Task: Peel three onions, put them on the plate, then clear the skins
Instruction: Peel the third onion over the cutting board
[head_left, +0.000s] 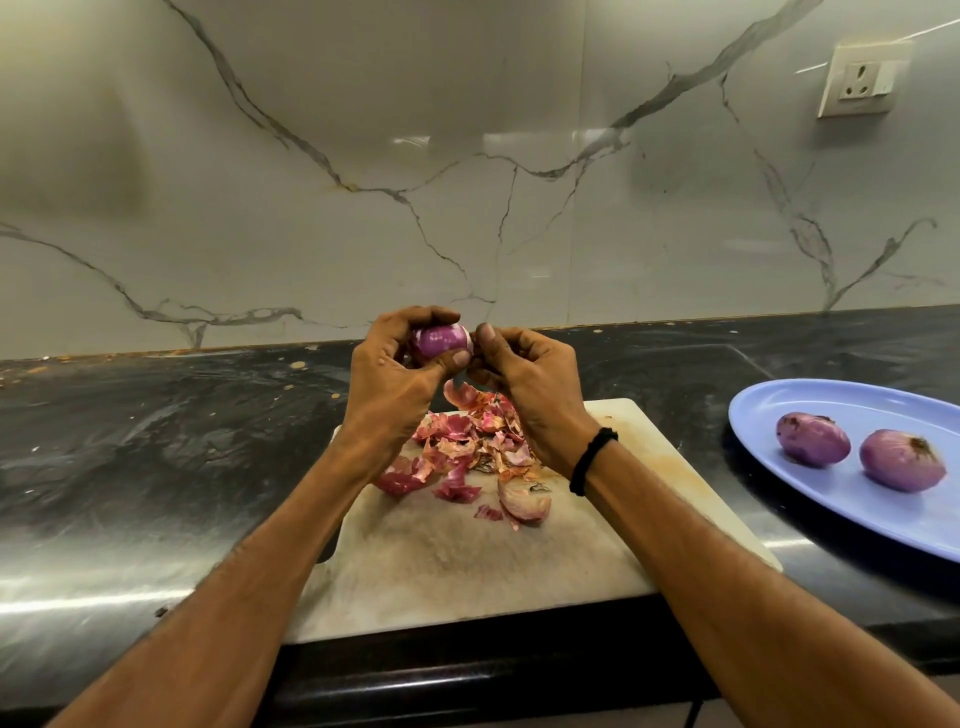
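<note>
Board: one cutting board (467, 561), its near edge at the counter's (156, 441) front lip.
Skins: one loose pile of skins (467, 452) on the board's far half.
Hands: two, raised over the board's far edge. The left hand (395, 374) curls its fingers round one onion (441, 340). The right hand (530, 384) pinches the onion's right end, fingers curled.
Plate: one blue plate (810, 405) right of the board, apart from it, carrying two peeled onions (813, 439) that do not touch.
Room: the counter stretches left of the board.

Dark, glossy stone worktop (156, 447), flecked with small crumbs near the wall. A pale, stained cutting board (467, 566) lies at its front edge; a blue oval plate (857, 410) lies to the right, apart from the board.
</note>
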